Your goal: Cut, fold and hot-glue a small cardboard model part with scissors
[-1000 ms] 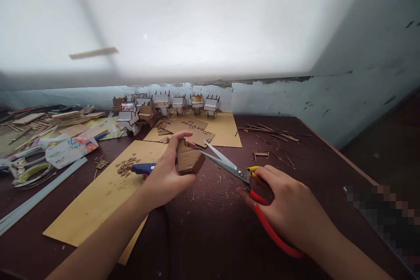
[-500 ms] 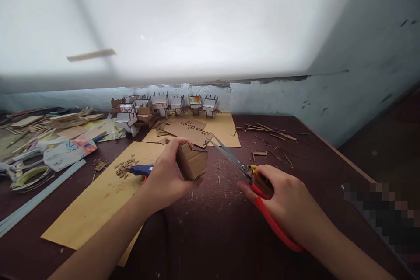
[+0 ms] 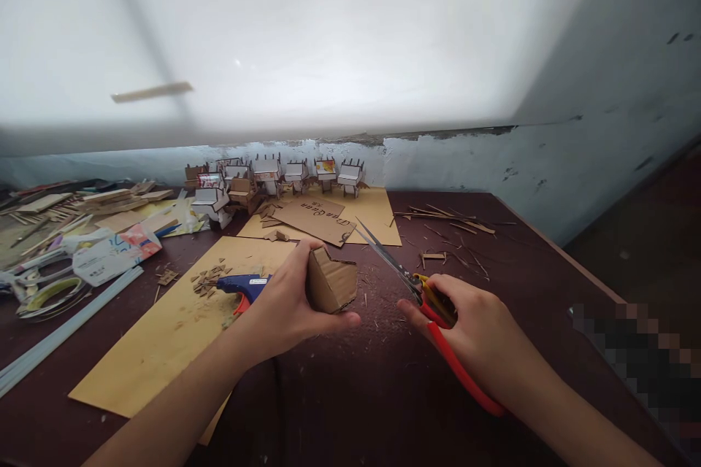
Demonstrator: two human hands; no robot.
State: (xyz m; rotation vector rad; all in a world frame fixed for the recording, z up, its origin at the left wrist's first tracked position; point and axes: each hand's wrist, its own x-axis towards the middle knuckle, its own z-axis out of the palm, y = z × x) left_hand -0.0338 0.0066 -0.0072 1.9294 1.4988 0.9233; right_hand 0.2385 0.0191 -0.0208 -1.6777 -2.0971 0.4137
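My left hand grips a small folded piece of brown corrugated cardboard, its notched top edge facing up and thumb along its lower side. In my right hand are scissors with red handles and a yellow part near the pivot. Their blades point up and left, a little apart at the tips, and do not touch the cardboard. Behind my left wrist a blue glue gun with an orange trigger lies on a yellow sheet, beside small cardboard scraps.
Several small cardboard chair-like models stand along the wall. A lettered cardboard piece lies before them. Thin sticks are at the back right. Tape rolls, pale glue sticks and wood strips crowd the left.
My left hand has shifted slightly right and down with the cardboard, turning it a little. The scissors have barely moved, while their blades look slightly closer together.
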